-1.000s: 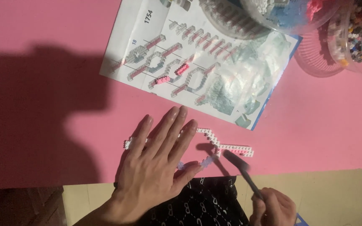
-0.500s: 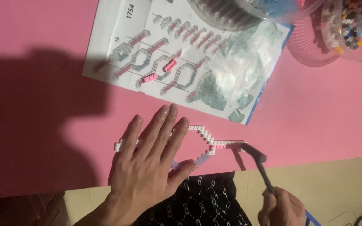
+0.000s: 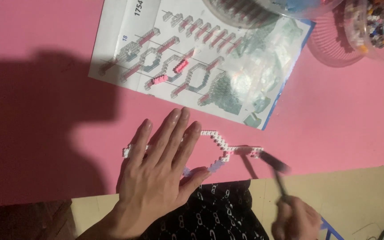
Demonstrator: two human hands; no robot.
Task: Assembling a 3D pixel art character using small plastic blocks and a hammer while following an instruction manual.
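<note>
My left hand (image 3: 158, 171) lies flat, fingers spread, pressing down a small white and pink brick chain (image 3: 221, 149) on the pink table (image 3: 50, 44). The chain sticks out on both sides of the hand; its middle is hidden under my fingers. My right hand (image 3: 294, 218), blurred at the lower right, grips a thin dark tool (image 3: 276, 171) whose head is at the chain's right end.
An open instruction booklet (image 3: 201, 62) lies beyond the chain. A clear round lid covers its top edge. A clear tub of mixed small bricks (image 3: 376, 26) stands at the top right. The table's near edge runs just below my hands, over black patterned cloth (image 3: 214, 213).
The view has shifted, so everything sits lower left in the frame. My right hand and the tool have moved slightly and blurred at the chain's right end. The left hand stays pressed on the chain.
</note>
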